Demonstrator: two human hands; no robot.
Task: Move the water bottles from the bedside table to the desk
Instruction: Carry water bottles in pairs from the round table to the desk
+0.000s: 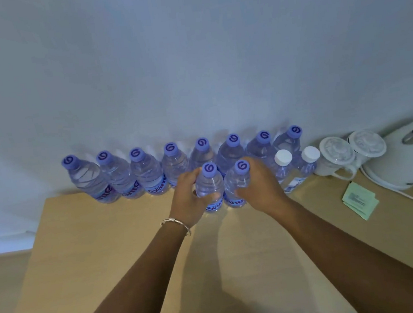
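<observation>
On the light wooden desk [109, 255], several clear water bottles with purple caps stand in a row [138, 173] against the wall. In front of that row, my left hand [188, 201] grips one purple-capped bottle [209, 185] upright on the desk. Right beside it, my right hand [259, 186] grips a second purple-capped bottle [238, 181], also upright. The two held bottles almost touch. Two smaller bottles with white caps [284, 171] stand just right of my right hand.
Two white cups with clear lids [338, 155] and a white kettle [409, 158] with its cord sit at the right end of the desk. Green paper sachets [359, 200] lie in front of the kettle. The pale wall rises directly behind the bottles.
</observation>
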